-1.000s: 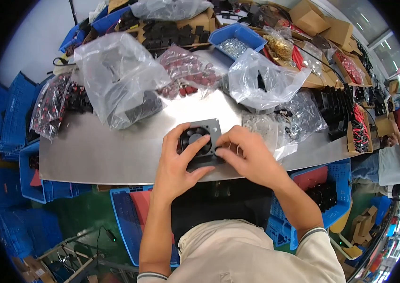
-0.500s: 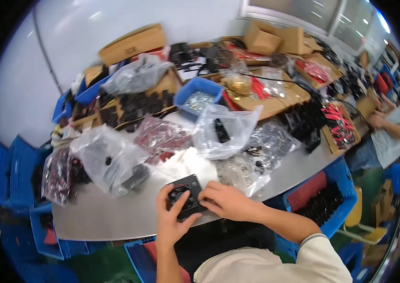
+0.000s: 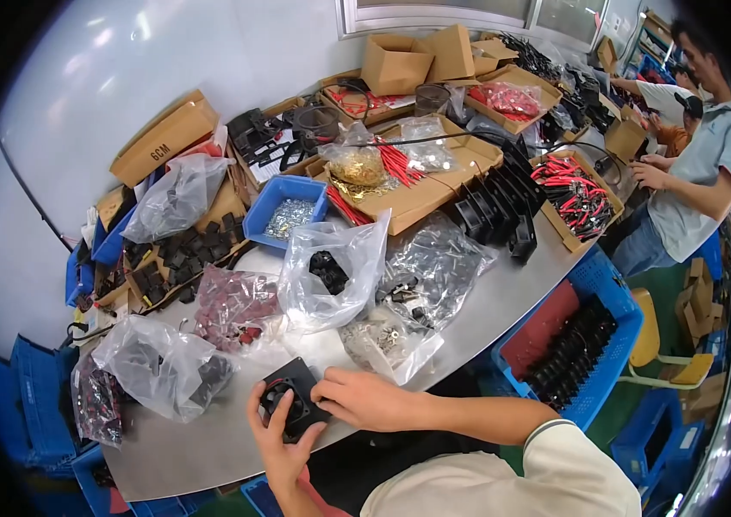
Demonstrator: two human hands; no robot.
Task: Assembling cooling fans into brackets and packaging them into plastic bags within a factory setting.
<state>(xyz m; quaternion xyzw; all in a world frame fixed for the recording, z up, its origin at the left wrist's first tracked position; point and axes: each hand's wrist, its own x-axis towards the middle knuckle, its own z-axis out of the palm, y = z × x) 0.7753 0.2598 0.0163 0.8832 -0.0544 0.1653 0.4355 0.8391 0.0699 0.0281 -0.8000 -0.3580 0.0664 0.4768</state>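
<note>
A square black panel with a small round fan (image 3: 276,400) set in it lies tilted over the bench's near edge. My left hand (image 3: 277,444) grips this black fan panel (image 3: 300,374) from the left and below, fingers spread over the fan's side and thumb at the lower edge. My right hand (image 3: 374,400) is closed in a pinch at the panel's right edge. What its fingertips hold, if anything, is hidden. Just beyond the panel lie an open clear bag (image 3: 331,297) with black parts inside and a bag of small pale pieces (image 3: 382,343).
A blue bin of small metal pieces (image 3: 289,217) stands mid-bench. Behind it are cardboard trays of red-handled wires (image 3: 572,194) and bagged parts. A blue crate of black parts (image 3: 606,362) stands at right. A co-worker (image 3: 684,185) stands at far right.
The view has swung to the right, so the bench things sit further left and the co-worker shows more fully. Both hands keep nearly the same hold on the fan panel.
</note>
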